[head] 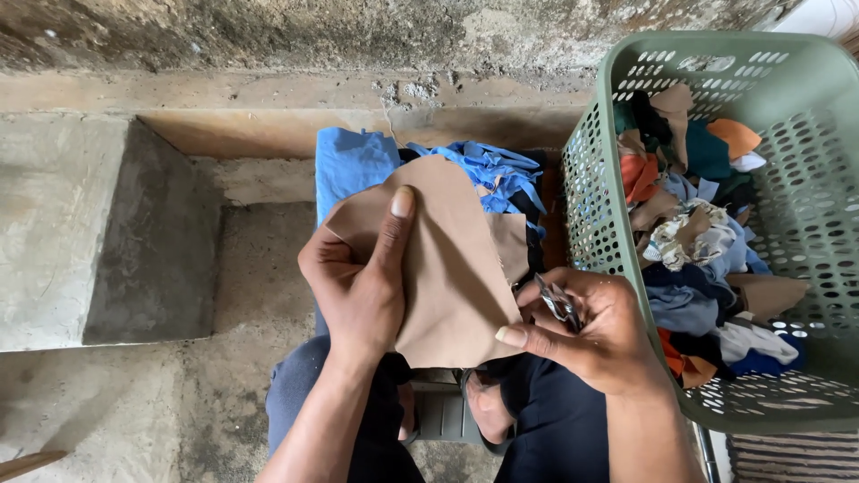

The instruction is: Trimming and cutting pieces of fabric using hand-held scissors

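One tan fabric piece (447, 268) pinched in left hand (358, 286); right hand (582, 331) fingers grip small snips (557, 302); green basket (805, 107) of scraps looks largely unworked.

I hold a tan cloth piece (447, 268), flat and curved at its top edge, upright before me; small metal snips (557, 302) lie at its right edge.
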